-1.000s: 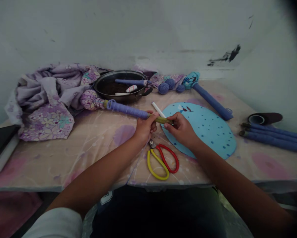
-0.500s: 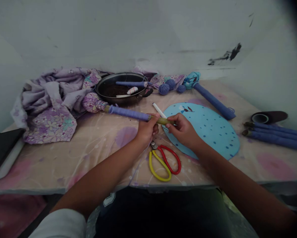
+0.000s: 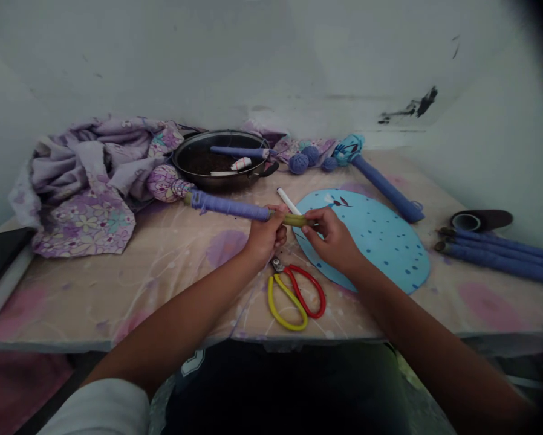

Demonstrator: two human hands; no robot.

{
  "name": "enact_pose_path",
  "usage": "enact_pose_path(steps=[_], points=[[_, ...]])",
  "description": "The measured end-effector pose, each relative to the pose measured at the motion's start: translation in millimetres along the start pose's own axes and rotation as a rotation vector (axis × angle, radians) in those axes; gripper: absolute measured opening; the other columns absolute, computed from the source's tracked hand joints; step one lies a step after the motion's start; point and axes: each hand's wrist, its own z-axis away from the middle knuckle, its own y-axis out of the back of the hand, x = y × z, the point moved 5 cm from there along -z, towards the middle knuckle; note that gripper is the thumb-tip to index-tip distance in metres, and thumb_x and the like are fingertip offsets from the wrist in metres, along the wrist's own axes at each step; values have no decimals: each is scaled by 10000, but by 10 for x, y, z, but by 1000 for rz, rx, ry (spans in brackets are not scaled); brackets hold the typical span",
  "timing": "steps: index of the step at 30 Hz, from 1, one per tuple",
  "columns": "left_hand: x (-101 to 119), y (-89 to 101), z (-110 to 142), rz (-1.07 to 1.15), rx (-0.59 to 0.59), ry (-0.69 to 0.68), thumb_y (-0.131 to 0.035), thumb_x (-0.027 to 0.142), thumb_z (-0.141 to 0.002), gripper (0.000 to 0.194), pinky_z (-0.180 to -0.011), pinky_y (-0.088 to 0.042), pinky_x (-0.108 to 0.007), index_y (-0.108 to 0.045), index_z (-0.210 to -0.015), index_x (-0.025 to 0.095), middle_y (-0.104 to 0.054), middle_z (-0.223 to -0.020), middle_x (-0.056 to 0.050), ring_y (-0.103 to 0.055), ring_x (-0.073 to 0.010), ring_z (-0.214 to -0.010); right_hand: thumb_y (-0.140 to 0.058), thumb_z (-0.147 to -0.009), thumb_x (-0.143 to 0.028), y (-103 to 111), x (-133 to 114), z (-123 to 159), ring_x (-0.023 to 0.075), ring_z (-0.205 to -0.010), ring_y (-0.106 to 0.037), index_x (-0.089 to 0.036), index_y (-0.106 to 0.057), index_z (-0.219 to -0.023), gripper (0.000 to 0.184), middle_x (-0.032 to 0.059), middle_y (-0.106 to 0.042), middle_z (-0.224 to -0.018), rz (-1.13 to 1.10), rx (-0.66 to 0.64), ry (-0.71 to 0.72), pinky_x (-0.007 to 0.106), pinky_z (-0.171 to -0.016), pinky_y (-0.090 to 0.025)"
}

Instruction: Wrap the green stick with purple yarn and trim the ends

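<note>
A greenish stick [image 3: 295,220], much of it wrapped in purple yarn [image 3: 230,206], lies across between my two hands. At its left end is a ball covered in floral cloth [image 3: 163,183]. My left hand [image 3: 266,237] pinches the stick where the yarn wrapping stops. The bare right end is gripped in the fingers of my right hand [image 3: 331,237]. From my left hand a thin strand of yarn runs down to the table's front edge. Just below the hands lie scissors [image 3: 294,297] with one yellow and one red handle. A light-blue dotted oval sheet [image 3: 380,241] spreads under my right hand.
Behind are a black pan [image 3: 199,175], yarn balls [image 3: 299,163] and a wrapped stick with a blue cloth head [image 3: 384,187]. Crumpled floral cloth [image 3: 85,181] lies left. Wrapped sticks [image 3: 498,254] and a dark roll [image 3: 480,220] lie right. A white marker [image 3: 288,199] touches the sheet.
The whole view has shifted slightly, so most things sit a little further left. Both hands keep their hold on the stick; little else differs.
</note>
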Motion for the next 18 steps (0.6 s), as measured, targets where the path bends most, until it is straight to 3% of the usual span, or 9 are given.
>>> enact_pose_path(steps=[2,4,7,9,12,15,17,18], points=[[34,-11,-1,-13,-32,-16,-730,402,-631,385,-325,-137,-153,-428,-760,201,-343,-440,126,-220,-2,-305,-718,-689,-422,27,-22,0,160,-830,-579,-226,-531,-865,323,33,-600,-935,-24,68,65,346,-776,-500],[69,-18,-1,-33,-54,-39,-730,385,-634,382,-324,-140,-151,-417,-763,208,-348,-440,128,-215,-3,-303,-698,-694,-479,16,31,-6,163,-779,-600,-243,-493,-915,382,18,-604,-877,-227,51,-105,343,-699,-520],[83,-25,-1,-72,-79,-50,-721,376,-645,361,-324,-153,-151,-421,-756,209,-335,-419,129,-218,-7,-299,-595,-737,-593,-87,103,30,134,-534,-562,-217,-483,-902,426,-2,-589,-671,-461,-101,-448,276,-489,-468],[74,-23,-4,-98,-93,-52,-713,374,-654,343,-324,-159,-152,-431,-751,206,-344,-414,124,-227,-10,-299,-599,-738,-584,-116,100,40,104,-459,-509,-193,-496,-823,413,-4,-573,-610,-483,-161,-500,245,-442,-422],[52,-1,-22,-96,-98,-18,-706,360,-660,328,-327,-139,-149,-434,-753,201,-352,-431,119,-218,-4,-304,-654,-727,-505,-58,64,-1,116,-572,-567,-195,-515,-851,361,4,-598,-704,-385,-105,-306,270,-548,-479],[24,26,-46,-34,-99,75,-703,338,-657,334,-331,-91,-148,-410,-745,203,-292,-434,130,-176,1,-307,-664,-746,-416,15,13,-21,146,-774,-601,-221,-533,-922,294,18,-608,-873,-131,-25,-46,327,-734,-496],[22,32,-53,-2,-101,104,-703,335,-653,343,-334,-75,-150,-398,-740,204,-266,-434,134,-158,2,-308,-691,-724,-365,33,-2,-16,160,-879,-592,-234,-533,-924,287,20,-598,-947,-53,-2,10,337,-807,-476],[27,29,-51,2,-103,102,-702,339,-653,344,-334,-75,-150,-398,-740,205,-265,-434,134,-157,1,-308,-700,-713,-362,27,9,-13,166,-893,-595,-240,-522,-942,314,20,-598,-957,-87,-13,-29,341,-808,-477]])
